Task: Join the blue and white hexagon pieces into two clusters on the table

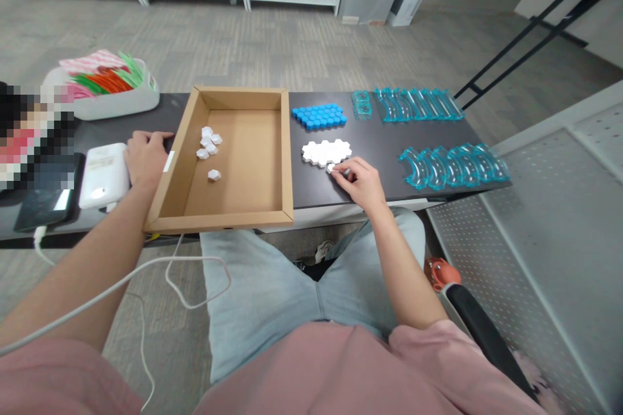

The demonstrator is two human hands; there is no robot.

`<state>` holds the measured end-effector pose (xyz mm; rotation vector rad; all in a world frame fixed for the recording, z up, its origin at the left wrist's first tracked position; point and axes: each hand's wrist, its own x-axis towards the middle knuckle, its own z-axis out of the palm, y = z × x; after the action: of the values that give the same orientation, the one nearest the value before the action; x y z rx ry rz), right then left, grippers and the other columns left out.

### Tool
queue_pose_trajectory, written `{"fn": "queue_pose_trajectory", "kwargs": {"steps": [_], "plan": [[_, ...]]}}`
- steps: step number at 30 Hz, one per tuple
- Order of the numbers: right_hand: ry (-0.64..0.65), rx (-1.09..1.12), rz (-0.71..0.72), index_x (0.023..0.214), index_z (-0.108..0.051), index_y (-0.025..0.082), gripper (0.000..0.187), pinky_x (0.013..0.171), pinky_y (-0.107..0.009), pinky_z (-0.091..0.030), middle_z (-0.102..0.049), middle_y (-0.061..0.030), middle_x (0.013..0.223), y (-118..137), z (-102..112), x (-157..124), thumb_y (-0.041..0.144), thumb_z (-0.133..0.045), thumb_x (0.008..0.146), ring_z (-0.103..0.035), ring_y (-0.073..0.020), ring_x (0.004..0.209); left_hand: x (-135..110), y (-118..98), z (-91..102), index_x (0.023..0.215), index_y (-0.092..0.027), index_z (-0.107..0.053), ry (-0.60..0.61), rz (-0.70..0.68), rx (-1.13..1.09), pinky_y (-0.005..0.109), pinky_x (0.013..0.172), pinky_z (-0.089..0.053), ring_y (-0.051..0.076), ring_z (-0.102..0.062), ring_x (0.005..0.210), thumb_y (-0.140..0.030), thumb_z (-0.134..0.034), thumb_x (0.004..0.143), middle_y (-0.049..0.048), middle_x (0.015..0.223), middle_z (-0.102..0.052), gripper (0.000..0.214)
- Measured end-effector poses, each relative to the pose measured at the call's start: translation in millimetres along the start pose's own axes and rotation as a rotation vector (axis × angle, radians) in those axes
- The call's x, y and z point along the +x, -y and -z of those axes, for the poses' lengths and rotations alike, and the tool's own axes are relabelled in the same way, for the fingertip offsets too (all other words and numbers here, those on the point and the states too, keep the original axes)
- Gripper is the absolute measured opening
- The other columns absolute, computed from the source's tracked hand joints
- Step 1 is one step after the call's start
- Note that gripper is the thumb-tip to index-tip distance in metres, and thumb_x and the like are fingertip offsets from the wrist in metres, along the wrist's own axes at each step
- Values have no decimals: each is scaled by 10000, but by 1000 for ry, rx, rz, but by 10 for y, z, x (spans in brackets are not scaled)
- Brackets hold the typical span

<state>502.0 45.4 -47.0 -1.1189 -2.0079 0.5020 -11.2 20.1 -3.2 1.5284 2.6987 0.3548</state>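
My right hand [359, 183] pinches a small white hexagonal piece [331, 168] at the near edge of a block of white hexagonal pieces [325, 153] set close together. Just beyond that block lies a similar block of blue hexagonal pieces [320, 117]. My left hand [147, 154] rests on the dark table against the outer left side of an open cardboard box [288, 162], its fingers stretched out and holding nothing. Inside the box, several loose white hexagonal pieces [208, 142] lie in a small heap, and a single white piece [214, 175] sits apart, nearer me.
On the right stand rows of clear teal-edged plastic parts [455, 166], with more behind [418, 105]. At left are a white bin [121, 100] of colourful strips, a white device [103, 176] and a black phone-like slab [51, 194]. A white cable [160, 259] crosses my left arm.
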Motion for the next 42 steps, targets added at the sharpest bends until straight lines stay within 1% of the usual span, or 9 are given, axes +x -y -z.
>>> {"fn": "queue_pose_trajectory", "kwargs": {"steps": [4, 10, 14, 19, 22, 25, 30, 38, 42], "plan": [[2, -13, -26, 1139, -913, 273, 98, 765, -364, -562, -812, -44, 1026, -28, -10, 0, 279, -841, 1074, -572, -172, 657, -5, -12, 6, 1691, -105, -713, 8, 6, -10, 592, 1301, -434, 462, -541, 1504, -343, -414, 1160, 319, 1648, -589, 654], [19, -8, -43, 1109, -902, 272, 70, 758, -364, -550, -822, -46, 1043, -12, 6, 13, 295, -852, 1065, -577, -176, 665, 20, 50, -53, 1639, -146, -750, -34, -4, -56, 617, 1293, -451, 450, -567, 1469, -329, -477, 1147, 306, 1619, -619, 592], [11, 8, -30, 1171, -906, 263, 126, 728, -354, -521, -804, -33, 999, -17, -4, 27, 302, -855, 1062, -557, -166, 641, 11, 40, -52, 1649, -148, -745, -32, 0, -36, 621, 1308, -454, 443, -566, 1496, -306, -458, 1156, 296, 1635, -621, 592], [8, -5, -33, 1072, -881, 251, 67, 719, -344, -486, -765, -20, 921, -44, -25, 52, 312, -890, 1047, -523, -168, 649, -33, -30, 12, 1684, -140, -720, -2, 15, -13, 615, 1326, -446, 447, -553, 1528, -318, -413, 1166, 289, 1659, -605, 628], [7, -13, -57, 1106, -877, 260, 104, 721, -345, -487, -774, -17, 941, -34, -12, 49, 335, -903, 1038, -520, -166, 647, -48, -51, 44, 1708, -122, -699, 18, 20, -7, 604, 1332, -431, 457, -533, 1556, -331, -359, 1170, 294, 1670, -585, 670], [-5, -1, -44, 1150, -890, 262, 142, 711, -354, -493, -784, -22, 947, -14, 7, 38, 358, -880, 1046, -526, -169, 633, -39, -40, 51, 1707, -116, -699, 26, 8, -10, 602, 1315, -433, 464, -529, 1542, -363, -374, 1165, 305, 1667, -578, 679], [30, -28, -56, 1142, -909, 276, 123, 726, -361, -518, -799, -29, 944, -6, 13, 48, 325, -853, 1044, -537, -180, 640, -17, -17, 39, 1697, -133, -709, 26, 8, -24, 600, 1294, -435, 469, -533, 1513, -371, -372, 1148, 298, 1651, -586, 687], [-18, -8, -18, 1074, -890, 263, 82, 696, -349, -489, -767, -17, 899, 8, 18, 39, 333, -871, 1038, -523, -170, 627, -20, 8, 13, 1685, -138, -722, 7, 1, -43, 603, 1308, -438, 450, -533, 1518, -344, -429, 1165, 297, 1665, -596, 631], [-4, -8, -6, 940, -856, 261, 132, 687, -356, -498, -791, -34, 918, 45, 47, 11, 348, -851, 1039, -534, -171, 628, 7, 29, -3, 1700, -145, -709, 21, 3, -49, 586, 1323, -426, 444, -525, 1533, -379, -484, 1169, 294, 1680, -584, 622]]}}
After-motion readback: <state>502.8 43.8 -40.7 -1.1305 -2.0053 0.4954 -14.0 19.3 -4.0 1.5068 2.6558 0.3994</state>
